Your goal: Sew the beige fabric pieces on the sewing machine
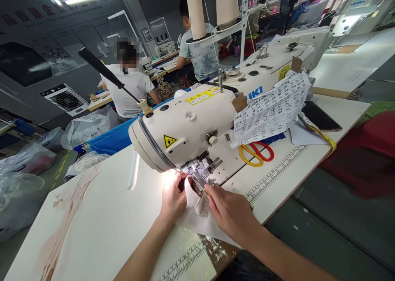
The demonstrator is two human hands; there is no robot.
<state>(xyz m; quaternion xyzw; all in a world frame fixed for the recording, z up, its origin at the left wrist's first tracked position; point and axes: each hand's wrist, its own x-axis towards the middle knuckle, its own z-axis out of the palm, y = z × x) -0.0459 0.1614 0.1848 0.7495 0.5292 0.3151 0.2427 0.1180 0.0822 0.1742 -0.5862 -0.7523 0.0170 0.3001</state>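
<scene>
A white sewing machine [197,116] stands on the table, its lamp lighting the needle area. Under its head, pale pink fabric [197,211] lies against the metal presser foot [200,176] and drapes toward the table's front edge. My left hand [173,194] grips the fabric just left of the foot, fingers bent and partly hidden behind a raised fold. On the right side, my right hand [226,209] pinches the fabric edge close to the foot, thumb and forefinger together. The needle itself is too small to make out.
Scissors [256,153] with red and yellow handles lie behind my right hand. Handwritten paper [271,108] hangs on the machine; a phone [321,115] and tape measure [317,131] lie beyond. Pink fabric strips [69,215] rest at left. Two people sit ahead; a red stool [361,157] stands right.
</scene>
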